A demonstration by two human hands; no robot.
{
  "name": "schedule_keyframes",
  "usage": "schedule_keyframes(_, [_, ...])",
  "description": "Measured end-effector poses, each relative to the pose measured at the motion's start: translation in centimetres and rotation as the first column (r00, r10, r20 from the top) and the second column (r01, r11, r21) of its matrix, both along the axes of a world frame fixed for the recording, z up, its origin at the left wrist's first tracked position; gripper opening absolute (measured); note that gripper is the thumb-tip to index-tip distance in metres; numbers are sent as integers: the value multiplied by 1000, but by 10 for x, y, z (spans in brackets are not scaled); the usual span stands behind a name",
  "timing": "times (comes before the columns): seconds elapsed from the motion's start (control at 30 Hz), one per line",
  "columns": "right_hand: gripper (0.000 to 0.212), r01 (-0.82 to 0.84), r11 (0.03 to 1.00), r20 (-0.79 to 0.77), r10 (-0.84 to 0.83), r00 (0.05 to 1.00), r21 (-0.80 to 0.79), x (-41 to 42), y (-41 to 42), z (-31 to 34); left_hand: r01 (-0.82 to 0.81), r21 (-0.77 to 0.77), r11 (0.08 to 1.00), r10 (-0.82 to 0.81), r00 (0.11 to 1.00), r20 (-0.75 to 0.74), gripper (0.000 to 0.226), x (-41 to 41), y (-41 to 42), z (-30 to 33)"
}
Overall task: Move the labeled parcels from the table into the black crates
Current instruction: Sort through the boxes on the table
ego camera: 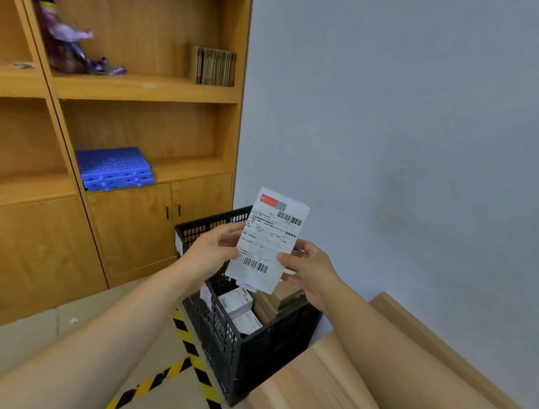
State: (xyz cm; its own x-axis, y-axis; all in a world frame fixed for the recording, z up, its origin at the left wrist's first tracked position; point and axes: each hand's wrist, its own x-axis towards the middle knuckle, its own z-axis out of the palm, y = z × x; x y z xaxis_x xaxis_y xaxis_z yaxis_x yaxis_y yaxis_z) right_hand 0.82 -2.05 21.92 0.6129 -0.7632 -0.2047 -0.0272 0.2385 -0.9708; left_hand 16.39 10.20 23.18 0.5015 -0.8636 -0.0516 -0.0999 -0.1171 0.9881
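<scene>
Both hands grip one labeled parcel (268,240), left hand (213,251) on its left edge, right hand (308,272) on its lower right. Its long axis stands nearly upright, directly above the black crate (250,351) beside the desk (321,389), which already contains parcels.

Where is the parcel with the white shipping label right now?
The labeled parcel is mid-frame, held between the left hand and right hand, above the black crate.
</scene>
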Motion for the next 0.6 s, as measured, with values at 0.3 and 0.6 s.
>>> schedule_keyframes(0.3, [33, 76, 993, -32, -74, 997, 93, 143, 3, -44, 66, 116, 991, -65, 998, -14, 47, 149, -7, -46])
schedule_keyframes(0.6, [36, 246, 956, -120, -228, 966, 162, 197, -54, -94, 206, 202, 957, -188, 976, -106, 51, 213, -86, -99])
